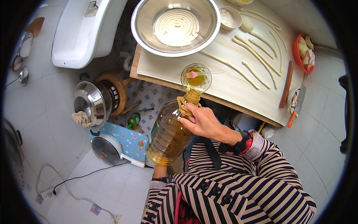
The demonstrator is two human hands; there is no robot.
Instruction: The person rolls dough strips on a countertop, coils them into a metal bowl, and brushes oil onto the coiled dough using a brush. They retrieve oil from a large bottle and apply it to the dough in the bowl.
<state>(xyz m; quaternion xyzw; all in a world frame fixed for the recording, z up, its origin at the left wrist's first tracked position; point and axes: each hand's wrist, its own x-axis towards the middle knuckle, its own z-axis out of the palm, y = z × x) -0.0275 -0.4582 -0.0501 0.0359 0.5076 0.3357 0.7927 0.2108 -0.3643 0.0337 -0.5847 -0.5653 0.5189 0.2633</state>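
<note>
A large clear plastic oil bottle leans with its uncapped mouth over the rim of a small glass bowl. My right hand grips the yellow handle at the bottle's neck. Under the base is my left hand, supporting the bottle; its fingers are hidden behind it. Yellow oil lies in the glass bowl, and a pastry brush with a pink head rests in it. Beyond stands a wide steel basin holding a flat coil of dough rope.
Several dough strips lie on the pale board. Near its right side are a wooden rolling pin, a cleaver and a red bowl. A bowl of flour sits beside the basin. An electric pan stands at left.
</note>
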